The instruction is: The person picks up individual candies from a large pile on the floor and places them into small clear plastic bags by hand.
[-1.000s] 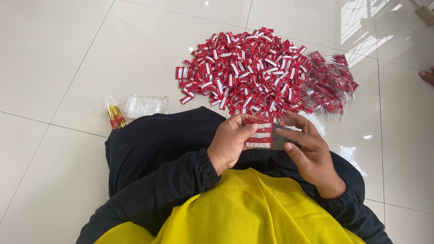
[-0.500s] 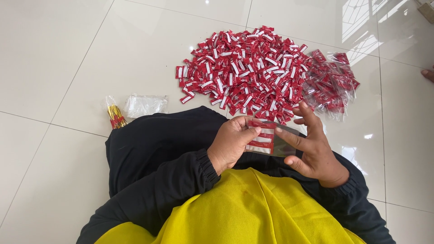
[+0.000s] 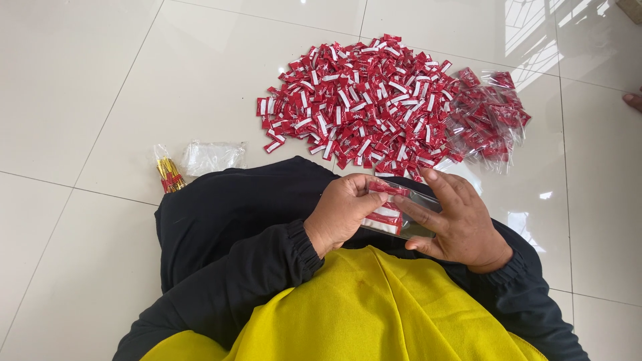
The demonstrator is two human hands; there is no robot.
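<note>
**Both hands on a small clear packet of red sweets**

We see the fingers (image 3: 366,198) of the left hand (image 3: 342,212) closed on the left side of a small clear packet (image 3: 399,212), thumb on top, while the right hand (image 3: 456,217) pinches the packet's right side, its forefinger laid across the film and the other fingers loosely spread. The packet is held above the lap, tilted a little, just nearer to us than the big heap of sweets (image 3: 358,100). Through the glossy, see-through film we make out a few flat wrapped sweets stacked in a row, each red with a white band; the packet's right part looks empty and reflects the light.

The heap lies on the white tiled floor (image 3: 87,80), loose pieces of the same red and white. Touching the heap's right edge sits a pile of filled packets (image 3: 491,117). Well to the left of the heap, by the black-clad knee, lie a stack of empty clear bags (image 3: 212,156) and, just beside it, a bundle of gold and red twist ties (image 3: 168,174). Black sleeves (image 3: 267,267) and a yellow cloth (image 3: 361,314) fill the foreground below the hands.
</note>
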